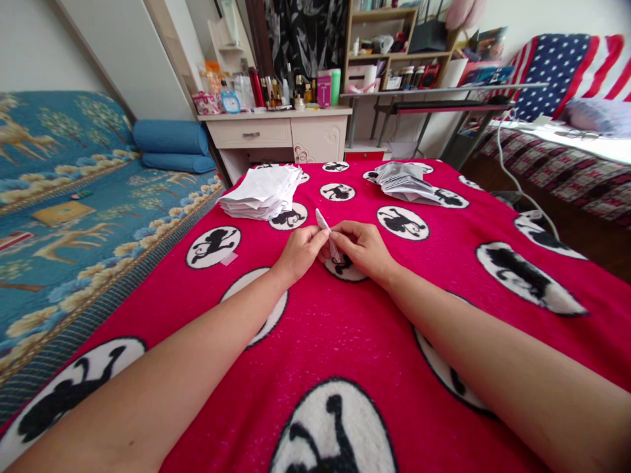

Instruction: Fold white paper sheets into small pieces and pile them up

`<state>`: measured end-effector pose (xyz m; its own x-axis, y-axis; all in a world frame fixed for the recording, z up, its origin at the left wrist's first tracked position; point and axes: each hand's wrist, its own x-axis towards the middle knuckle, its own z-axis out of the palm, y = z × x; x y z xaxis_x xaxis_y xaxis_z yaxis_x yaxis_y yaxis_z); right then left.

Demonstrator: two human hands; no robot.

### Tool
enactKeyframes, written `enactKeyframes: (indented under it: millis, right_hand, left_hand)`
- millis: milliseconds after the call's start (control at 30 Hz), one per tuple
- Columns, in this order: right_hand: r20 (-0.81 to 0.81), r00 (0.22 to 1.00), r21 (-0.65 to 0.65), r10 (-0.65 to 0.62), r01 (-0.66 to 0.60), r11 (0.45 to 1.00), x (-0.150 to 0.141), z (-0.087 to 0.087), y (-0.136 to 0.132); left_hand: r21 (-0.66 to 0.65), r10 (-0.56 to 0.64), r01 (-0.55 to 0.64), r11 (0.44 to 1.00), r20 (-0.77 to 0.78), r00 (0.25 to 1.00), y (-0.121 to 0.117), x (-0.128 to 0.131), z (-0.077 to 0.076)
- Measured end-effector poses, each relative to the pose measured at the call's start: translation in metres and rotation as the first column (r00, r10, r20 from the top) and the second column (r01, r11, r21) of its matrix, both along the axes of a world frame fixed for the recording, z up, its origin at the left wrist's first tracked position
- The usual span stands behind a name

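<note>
Between my two hands, at the middle of the view, is a narrow folded piece of white paper point(323, 221), standing edge-up above the red cloth. My left hand point(302, 251) pinches it from the left with thumb and fingers. From the right, my right hand point(361, 246) pinches the same paper, its thumb close to the left thumb. The fingers hide part of the paper. Beyond my left hand lies a stack of white paper sheets point(261, 190). A pile of folded papers point(405, 182) rests beyond my right hand.
A red cloth point(315, 341) with black-and-white monkey ovals covers the surface. A small pale scrap point(229, 259) lies at left. A blue patterned sofa point(98, 230) stands left, a white dresser point(276, 131) with bottles behind, a metal-legged desk point(419, 98) at back right.
</note>
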<state>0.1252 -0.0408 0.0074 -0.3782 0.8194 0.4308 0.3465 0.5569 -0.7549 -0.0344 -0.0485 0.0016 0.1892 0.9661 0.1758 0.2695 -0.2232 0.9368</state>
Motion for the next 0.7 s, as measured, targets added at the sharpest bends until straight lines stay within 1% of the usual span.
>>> enactKeyframes:
  millis: [333, 567, 700]
  right_hand:
    - [-0.043, 0.999, -0.03, 0.014, -0.016, 0.999, -0.0004, -0.0019, 0.0013]
    - [-0.048, 0.999, -0.044, 0.015, -0.017, 0.999, -0.0007, -0.001, 0.0013]
    - [-0.057, 0.998, -0.046, 0.022, -0.025, 0.999, -0.0008, 0.0007, 0.0002]
  left_hand:
    - [-0.019, -0.03, 0.031, 0.999, 0.056, 0.998, -0.002, 0.0001, 0.0033]
    - [-0.004, -0.026, 0.026, 1.0, 0.031, 0.999, 0.0009, -0.0004, -0.0004]
    - [-0.005, -0.027, 0.028, 1.0, 0.036, 0.999, 0.001, 0.0001, 0.0]
